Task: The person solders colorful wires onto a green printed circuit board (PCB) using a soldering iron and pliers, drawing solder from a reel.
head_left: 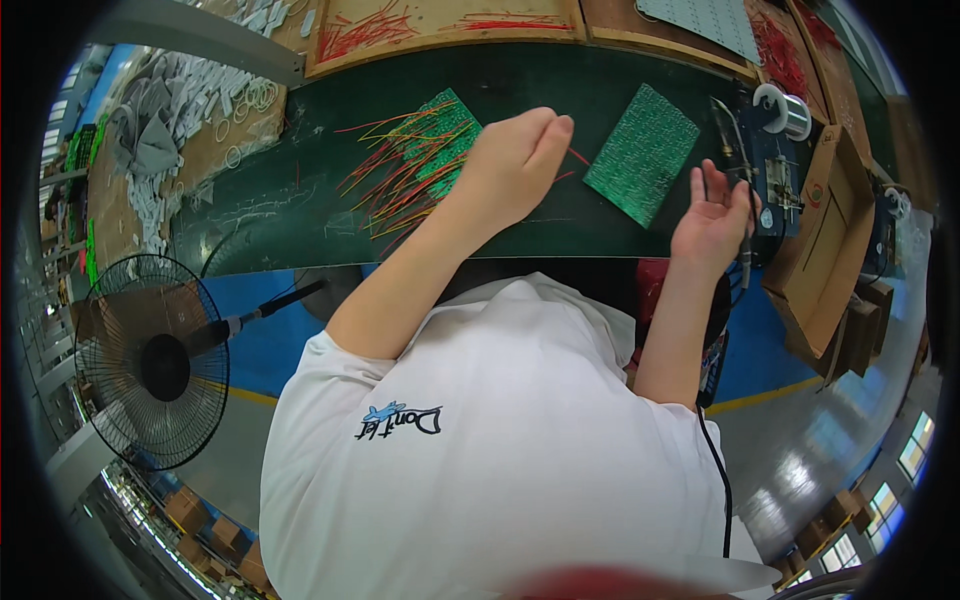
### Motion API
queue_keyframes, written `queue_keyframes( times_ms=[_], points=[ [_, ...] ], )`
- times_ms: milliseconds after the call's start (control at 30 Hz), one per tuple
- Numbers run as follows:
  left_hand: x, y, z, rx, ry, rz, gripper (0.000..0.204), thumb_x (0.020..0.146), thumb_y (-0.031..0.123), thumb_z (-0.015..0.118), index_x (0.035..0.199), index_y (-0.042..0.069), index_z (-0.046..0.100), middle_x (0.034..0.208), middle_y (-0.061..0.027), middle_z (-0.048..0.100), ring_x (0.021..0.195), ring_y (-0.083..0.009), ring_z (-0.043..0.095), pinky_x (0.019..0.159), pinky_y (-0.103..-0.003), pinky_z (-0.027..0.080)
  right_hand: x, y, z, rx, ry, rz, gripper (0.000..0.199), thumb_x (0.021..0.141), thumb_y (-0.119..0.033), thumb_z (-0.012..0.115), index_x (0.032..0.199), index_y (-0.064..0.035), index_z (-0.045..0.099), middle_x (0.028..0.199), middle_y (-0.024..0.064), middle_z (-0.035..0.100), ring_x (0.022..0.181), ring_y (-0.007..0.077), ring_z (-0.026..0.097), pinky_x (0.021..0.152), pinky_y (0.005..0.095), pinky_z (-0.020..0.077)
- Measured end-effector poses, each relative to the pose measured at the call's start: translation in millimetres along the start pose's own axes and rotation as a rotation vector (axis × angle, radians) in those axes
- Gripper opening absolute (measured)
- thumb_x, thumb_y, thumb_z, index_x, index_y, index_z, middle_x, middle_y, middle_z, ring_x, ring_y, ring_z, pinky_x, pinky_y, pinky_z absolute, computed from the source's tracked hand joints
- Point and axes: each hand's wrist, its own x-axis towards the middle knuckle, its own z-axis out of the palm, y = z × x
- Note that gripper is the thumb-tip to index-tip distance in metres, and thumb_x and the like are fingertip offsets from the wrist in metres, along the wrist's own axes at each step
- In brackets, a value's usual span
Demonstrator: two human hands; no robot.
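My left hand (520,165) is closed over the green bench, between two green circuit boards. Red wire ends stick out from its right side; the rest is hidden in the fist. Beneath and left of that wrist lies one circuit board (437,122), partly covered by many loose red and orange wires (400,190). A second circuit board (643,155), bare of loose wires, lies tilted to the right. My right hand (712,225), palm up, has its thumb and forefinger around a soldering iron (733,140); its other fingers are loosely curled. A black cord trails down past that wrist.
Solder wire spools (795,117) and a blue stand (782,185) are at the right, beside an open cardboard box (820,235). Wooden trays (450,40) of red wires line the back. Pale cable pieces (165,115) lie left, near a black fan (155,360).
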Motion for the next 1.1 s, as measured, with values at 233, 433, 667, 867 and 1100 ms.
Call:
queue_keyframes(
  times_ms=[233,433,667,867,1100],
  points=[
    [-54.5,-50.3,-19.9,0.660,0.392,0.251,0.030,0.099,0.018,0.055,0.072,0.006,0.051,0.060,-0.0108,0.048,0.058,-0.0308,0.049,0.058,-0.043,0.035,-45.8,49.2,65.2,0.030,-0.121,-0.054,0.014,0.093,-0.002,0.062,0.100,-0.0059,0.051,0.092,0.0120,0.065,0.083,0.0266,0.071,0.087,0.0444,0.0572],
    [-51.7,-73.5,-41.2,0.698,0.270,0.433,0.023,0.097,0.019,0.057,0.077,0.007,0.053,0.071,-0.0077,0.053,0.072,-0.0284,0.052,0.071,-0.041,0.036,-32.5,67.9,45.0,-0.065,-0.254,-0.076,0.014,0.091,0.002,0.062,0.099,-0.0027,0.051,0.091,0.0129,0.065,0.081,0.0268,0.071,0.086,0.0437,0.0577],
    [-62.1,-65.6,-58.3,0.612,0.278,0.494,0.018,0.092,0.021,0.066,0.080,0.009,0.059,0.072,-0.0028,0.058,0.068,-0.0240,0.054,0.071,-0.038,0.038,-6.5,32.2,21.5,-0.139,-0.521,0.067,0.013,0.086,0.001,0.065,0.088,-0.0030,0.053,0.080,0.0098,0.064,0.065,0.0159,0.064,0.060,0.0243,0.0533],
    [-83.1,-93.9,-35.5,0.569,0.294,0.415,0.017,0.087,0.020,0.071,0.079,0.011,0.059,0.070,-0.0022,0.057,0.065,-0.0227,0.051,0.070,-0.037,0.036,-43.2,43.9,14.2,-0.251,-0.966,0.240,0.028,0.078,-0.009,0.073,0.075,-0.0066,0.045,0.066,0.0071,0.056,0.054,0.0097,0.049,0.051,0.0211,0.0389],
    [-84.7,-107.3,-32.0,0.538,0.322,0.459,0.022,0.079,0.027,0.077,0.078,0.013,0.060,0.070,-0.0009,0.052,0.066,-0.0227,0.049,0.068,-0.035,0.037,-52.8,59.1,16.7,-0.309,-0.974,0.175,0.034,0.075,-0.012,0.078,0.075,-0.0069,0.045,0.063,0.0071,0.056,0.048,0.0096,0.048,0.044,0.0229,0.0350]
  ],
)
